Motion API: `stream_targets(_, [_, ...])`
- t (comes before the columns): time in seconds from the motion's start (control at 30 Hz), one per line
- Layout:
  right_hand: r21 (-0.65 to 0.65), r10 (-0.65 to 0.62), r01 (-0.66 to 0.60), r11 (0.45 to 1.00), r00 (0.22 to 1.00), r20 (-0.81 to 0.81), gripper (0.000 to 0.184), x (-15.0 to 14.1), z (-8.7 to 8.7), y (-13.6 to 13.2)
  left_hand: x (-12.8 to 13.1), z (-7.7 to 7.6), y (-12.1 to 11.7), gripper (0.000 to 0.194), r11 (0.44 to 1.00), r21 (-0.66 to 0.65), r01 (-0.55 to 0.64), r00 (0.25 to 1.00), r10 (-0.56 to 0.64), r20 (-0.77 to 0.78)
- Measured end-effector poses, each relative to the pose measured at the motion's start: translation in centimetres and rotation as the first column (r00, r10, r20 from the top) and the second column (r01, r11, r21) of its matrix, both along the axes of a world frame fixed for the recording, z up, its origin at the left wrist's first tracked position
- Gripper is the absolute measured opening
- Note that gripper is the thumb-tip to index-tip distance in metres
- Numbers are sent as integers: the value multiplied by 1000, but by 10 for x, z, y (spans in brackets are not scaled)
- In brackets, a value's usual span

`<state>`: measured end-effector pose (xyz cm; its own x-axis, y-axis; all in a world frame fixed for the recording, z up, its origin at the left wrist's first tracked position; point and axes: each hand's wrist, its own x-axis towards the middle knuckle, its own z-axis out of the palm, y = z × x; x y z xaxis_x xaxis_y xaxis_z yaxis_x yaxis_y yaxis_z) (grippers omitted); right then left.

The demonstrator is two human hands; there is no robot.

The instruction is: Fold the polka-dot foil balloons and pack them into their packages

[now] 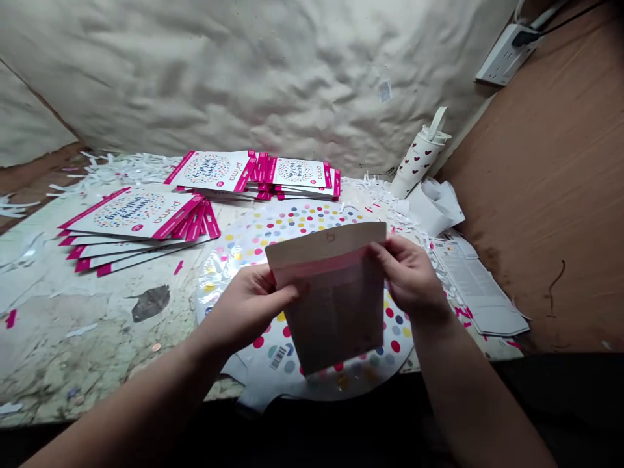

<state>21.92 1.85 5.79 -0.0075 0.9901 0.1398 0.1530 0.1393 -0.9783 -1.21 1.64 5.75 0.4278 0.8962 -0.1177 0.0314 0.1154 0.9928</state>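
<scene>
Between my two hands is a flat envelope-like packet (341,305), its shaded face toward me and a pinkish band near its top edge. My left hand (248,299) pinches its upper left side, thumb on the near face. At the upper right corner my right hand (409,273) grips it, the thumb in front. Below the packet a round foil balloon (234,260), flat and printed with coloured dots, lies on the table. A barcode and a tail show at its lower left. The packet hides the balloon's middle.
Printed pink-and-white packets (131,214) lie fanned at the left, with more packet stacks (214,172) behind. A heart-patterned tumbler (422,159) leans at the back right, near curled paper (436,205) and folded printed sheets (480,286). Paper shreds (117,172) litter the worn table (112,351).
</scene>
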Motion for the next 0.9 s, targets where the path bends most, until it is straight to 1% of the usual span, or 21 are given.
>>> stream_targets(0.03, [-45,2,2,999,997,82,35,2,-2,6,0,-6,-1,23,996,-77,34,999,-36,-18])
stream_targets(0.07, [-51,-35,46,998,981,192,37,3,-4,10,0,-13,-2,27,987,-155,52,998,-56,-24])
stream_targets(0.1, [0,-101,107,994,945,310,36,2,-8,11,1,-20,-3,29,973,-227,51,998,-57,-19])
stream_targets(0.13, [90,-164,139,986,895,415,32,-2,-13,10,3,-27,-6,29,958,-286,32,999,-35,-6])
stream_targets(0.17, [183,-194,115,976,843,502,26,-7,-18,6,5,-34,-8,28,945,-328,0,1000,1,3])
stream_targets(0.2, [256,-181,36,966,801,571,19,-14,-24,0,7,-41,-11,26,935,-354,-31,999,34,1])
stream_targets(0.23, [291,-130,-76,954,768,627,16,-21,-29,-7,9,-46,-15,26,929,-365,-55,998,54,-12])
stream_targets(0.27, [297,-67,-184,937,739,671,16,-28,-34,-15,11,-49,-18,26,928,-365,-69,998,64,-26])
stream_targets(0.3, [295,-24,-260,919,713,701,18,-35,-38,-22,13,-52,-21,27,931,-356,-76,997,66,-39])
stream_targets(0.33, [297,-10,-296,908,693,721,19,-40,-41,-28,14,-53,-23,29,937,-340,-78,997,64,-51])
stream_targets(0.4, [316,-33,-304,899,671,741,19,-48,-44,-36,16,-53,-27,34,951,-302,-71,996,53,-68])
stream_targets(0.47, [318,-47,-313,895,643,764,19,-51,-45,-39,17,-51,-30,38,962,-264,-75,994,51,-99])
stream_targets(0.57, [339,-85,-324,883,600,795,20,-51,-44,-37,17,-47,-31,36,971,-213,-110,987,80,-142])
stream_targets(0.6, [347,-99,-316,883,598,795,21,-51,-44,-36,17,-46,-31,35,973,-202,-111,985,81,-152])
stream_targets(0.67, [348,-108,-283,894,617,779,21,-47,-43,-34,16,-45,-31,36,977,-195,-81,985,48,-167])
stream_targets(0.73, [310,-65,-275,910,644,762,20,-43,-42,-34,15,-43,-31,38,978,-202,-53,984,17,-175])
stream_targets(0.8, [285,-22,-314,906,636,772,19,-41,-40,-37,15,-42,-31,38,978,-202,-55,982,16,-189])
stream_targets(0.83, [289,-22,-343,894,611,791,19,-42,-39,-39,15,-41,-31,38,978,-200,-61,980,20,-200])
stream_targets(0.9, [320,-73,-394,862,528,846,21,-49,-37,-43,17,-39,-32,37,982,-178,-68,972,25,-234])
